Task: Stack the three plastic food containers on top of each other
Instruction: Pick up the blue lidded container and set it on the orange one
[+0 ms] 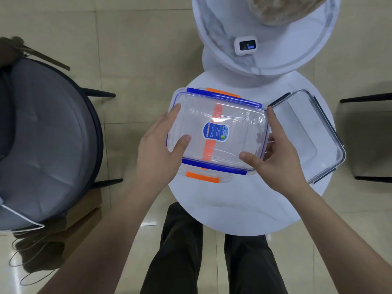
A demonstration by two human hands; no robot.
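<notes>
A clear container with blue clips (233,124) and a blue oval label is held between both hands above a clear container with orange clips (202,177), which rests on the low round white table (233,209). My left hand (161,149) grips its left side, thumb on the lid. My right hand (277,158) grips its right side, thumb on the near right corner. A third clear container with dark grey clips (305,132) lies on the table to the right, apart from the other two.
A higher round marble table (297,56) stands behind, carrying a small white device (245,46) and a beige object at the top edge. A grey cushioned chair (42,134) is at the left. Dark chair legs (364,98) show at the right. My legs are below the table.
</notes>
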